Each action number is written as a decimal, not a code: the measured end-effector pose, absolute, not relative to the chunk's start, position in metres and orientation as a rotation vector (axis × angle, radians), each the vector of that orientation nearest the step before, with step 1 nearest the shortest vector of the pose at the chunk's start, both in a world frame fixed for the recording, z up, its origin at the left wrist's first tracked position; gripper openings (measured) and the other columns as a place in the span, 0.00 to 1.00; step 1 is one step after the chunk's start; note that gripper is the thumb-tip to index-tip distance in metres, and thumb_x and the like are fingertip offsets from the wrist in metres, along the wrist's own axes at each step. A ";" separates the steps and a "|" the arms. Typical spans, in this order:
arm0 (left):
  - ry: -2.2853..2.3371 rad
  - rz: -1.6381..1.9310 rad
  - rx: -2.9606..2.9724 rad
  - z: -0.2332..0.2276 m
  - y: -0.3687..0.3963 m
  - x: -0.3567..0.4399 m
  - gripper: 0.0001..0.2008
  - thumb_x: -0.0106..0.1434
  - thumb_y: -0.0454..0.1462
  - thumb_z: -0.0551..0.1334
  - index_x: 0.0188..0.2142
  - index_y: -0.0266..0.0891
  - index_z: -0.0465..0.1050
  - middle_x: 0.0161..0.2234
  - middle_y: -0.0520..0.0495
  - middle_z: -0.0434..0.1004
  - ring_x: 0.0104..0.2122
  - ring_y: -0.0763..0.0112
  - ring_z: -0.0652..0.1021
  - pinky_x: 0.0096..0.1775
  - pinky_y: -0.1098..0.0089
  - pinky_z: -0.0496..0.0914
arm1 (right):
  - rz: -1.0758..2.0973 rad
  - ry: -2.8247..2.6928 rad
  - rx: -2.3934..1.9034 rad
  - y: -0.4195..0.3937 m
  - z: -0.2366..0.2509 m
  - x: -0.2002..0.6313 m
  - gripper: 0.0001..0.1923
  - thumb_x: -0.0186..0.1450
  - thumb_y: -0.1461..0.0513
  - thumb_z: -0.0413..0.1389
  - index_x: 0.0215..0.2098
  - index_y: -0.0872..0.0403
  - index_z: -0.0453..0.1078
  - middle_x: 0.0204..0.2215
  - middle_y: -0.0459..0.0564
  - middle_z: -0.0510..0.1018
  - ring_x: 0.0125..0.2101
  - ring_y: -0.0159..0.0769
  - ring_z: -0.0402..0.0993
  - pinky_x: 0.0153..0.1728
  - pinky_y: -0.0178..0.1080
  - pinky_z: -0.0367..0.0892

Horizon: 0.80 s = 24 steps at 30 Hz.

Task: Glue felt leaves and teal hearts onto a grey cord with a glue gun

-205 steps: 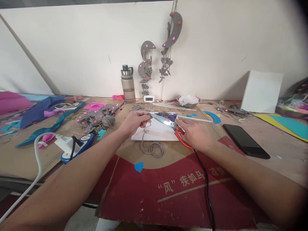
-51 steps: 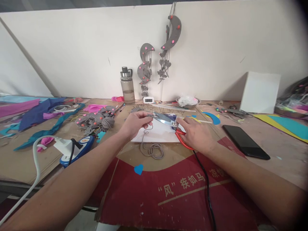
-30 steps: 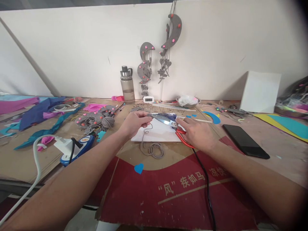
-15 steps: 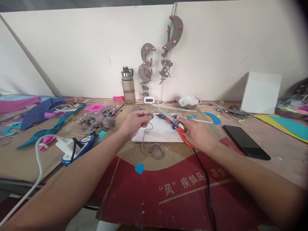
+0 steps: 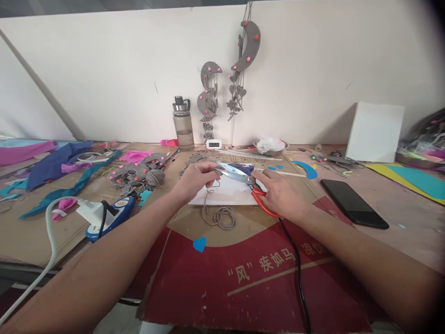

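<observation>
My left hand [image 5: 194,182] pinches grey yarn [image 5: 224,219] between thumb and fingertips. The yarn hangs down and lies in a loose coil on the cardboard. My right hand [image 5: 280,192] grips a pair of scissors [image 5: 237,175] by red handles. Their blades are slightly parted and point left, with the tips at my left fingertips; whether they touch the yarn I cannot tell. Below both hands lies a white paper sheet [image 5: 229,195], partly covered by dark blue material behind the blades. A blue heart cutout [image 5: 200,244] rests nearer to me.
A water bottle [image 5: 183,125] and a small digital clock [image 5: 213,144] stand by the wall. Grey moon-shaped hangings [image 5: 252,46] hang there. At left are a yarn pile [image 5: 139,176] and a power strip [image 5: 114,218]; at right, a phone [image 5: 353,203]. A black cable [image 5: 299,273] crosses the cardboard.
The scissors have swung lower and flatter, their tips now at my left fingertips. The small grey piece seen at those fingers earlier is hidden now. The view has shifted slightly.
</observation>
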State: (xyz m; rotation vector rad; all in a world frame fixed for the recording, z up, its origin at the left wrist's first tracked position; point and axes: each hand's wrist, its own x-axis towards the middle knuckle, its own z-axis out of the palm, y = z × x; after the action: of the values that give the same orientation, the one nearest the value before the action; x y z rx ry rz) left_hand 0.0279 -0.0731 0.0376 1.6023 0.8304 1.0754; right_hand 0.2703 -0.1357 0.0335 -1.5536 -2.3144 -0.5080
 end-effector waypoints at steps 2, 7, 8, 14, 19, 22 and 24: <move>0.842 1.075 1.618 0.038 -0.074 0.028 0.06 0.52 0.36 0.65 0.30 0.35 0.76 0.24 0.51 0.71 0.20 0.81 0.63 0.24 0.73 0.56 | -0.523 -2.321 -1.560 -0.136 0.034 0.270 0.18 0.65 0.58 0.49 0.52 0.52 0.65 0.40 0.54 0.73 0.35 0.40 0.70 0.30 0.36 0.56; 0.858 1.053 1.666 0.038 -0.075 0.028 0.05 0.53 0.36 0.64 0.29 0.36 0.75 0.21 0.53 0.67 0.20 0.80 0.62 0.26 0.73 0.56 | -0.543 -2.315 -1.573 -0.137 0.034 0.270 0.18 0.65 0.57 0.49 0.52 0.52 0.65 0.42 0.54 0.74 0.36 0.40 0.71 0.30 0.37 0.56; 0.857 1.049 1.682 0.038 -0.075 0.028 0.06 0.53 0.37 0.64 0.28 0.35 0.75 0.22 0.53 0.68 0.20 0.80 0.62 0.26 0.73 0.56 | -0.546 -2.315 -1.578 -0.137 0.034 0.270 0.18 0.65 0.57 0.49 0.52 0.52 0.65 0.42 0.54 0.74 0.36 0.40 0.71 0.30 0.37 0.56; 0.882 1.031 1.722 0.038 -0.075 0.028 0.06 0.54 0.38 0.64 0.27 0.36 0.75 0.19 0.53 0.66 0.20 0.79 0.62 0.26 0.72 0.56 | -0.541 -2.331 -1.579 -0.136 0.034 0.270 0.19 0.65 0.57 0.49 0.53 0.52 0.65 0.43 0.55 0.74 0.38 0.41 0.71 0.32 0.37 0.58; 0.914 1.018 1.747 0.038 -0.076 0.027 0.07 0.54 0.39 0.64 0.28 0.36 0.76 0.20 0.52 0.68 0.20 0.78 0.63 0.27 0.72 0.58 | -0.573 -2.334 -1.584 -0.137 0.033 0.270 0.19 0.65 0.56 0.48 0.53 0.51 0.65 0.41 0.53 0.76 0.37 0.42 0.72 0.31 0.37 0.57; 0.932 1.018 1.764 0.038 -0.076 0.027 0.07 0.55 0.40 0.64 0.26 0.37 0.75 0.18 0.53 0.66 0.20 0.78 0.63 0.27 0.72 0.58 | -0.586 -2.333 -1.591 -0.136 0.033 0.270 0.20 0.65 0.56 0.48 0.54 0.52 0.65 0.41 0.54 0.76 0.37 0.42 0.72 0.30 0.37 0.57; 0.928 1.016 1.762 0.038 -0.077 0.027 0.07 0.55 0.39 0.64 0.26 0.37 0.75 0.17 0.54 0.65 0.20 0.78 0.63 0.27 0.72 0.58 | -0.595 -2.337 -1.593 -0.136 0.033 0.271 0.20 0.66 0.56 0.48 0.54 0.52 0.65 0.41 0.55 0.76 0.37 0.41 0.72 0.30 0.37 0.57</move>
State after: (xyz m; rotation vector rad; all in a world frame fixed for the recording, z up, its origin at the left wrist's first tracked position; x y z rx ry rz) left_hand 0.0270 -0.0769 0.0382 1.7625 0.9280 1.0165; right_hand 0.2710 -0.1359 0.0330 -1.5931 -2.3370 -0.5953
